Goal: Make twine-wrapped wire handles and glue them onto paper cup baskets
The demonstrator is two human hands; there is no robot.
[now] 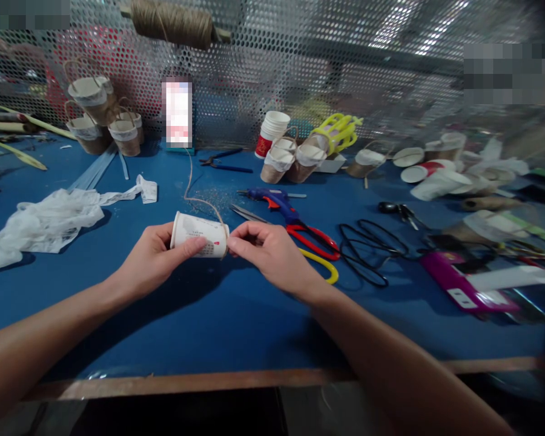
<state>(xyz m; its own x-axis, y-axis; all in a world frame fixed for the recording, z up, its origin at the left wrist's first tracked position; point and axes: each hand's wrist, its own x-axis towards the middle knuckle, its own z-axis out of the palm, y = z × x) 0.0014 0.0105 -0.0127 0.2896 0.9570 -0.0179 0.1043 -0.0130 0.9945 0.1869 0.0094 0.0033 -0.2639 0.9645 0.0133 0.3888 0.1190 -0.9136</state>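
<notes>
A white paper cup (200, 233) with small print lies on its side in the air over the blue table. My left hand (161, 257) is wrapped round its wide end, thumb across the print. Thin brown twine (209, 204) trails from the back of the table to the cup's base end and passes around it. At that end my right hand (266, 248) pinches with thumb and forefinger, touching the cup's edge; the twine between the fingertips is too small to make out clearly.
Scissors with red and yellow handles (315, 239), a blue glue gun (277, 200) and a black cable (367, 248) lie right of the hands. White lace (49, 221) lies left. Twine-covered cups (277, 160) and pliers (227, 165) are behind; a twine spool (171, 23) hangs above.
</notes>
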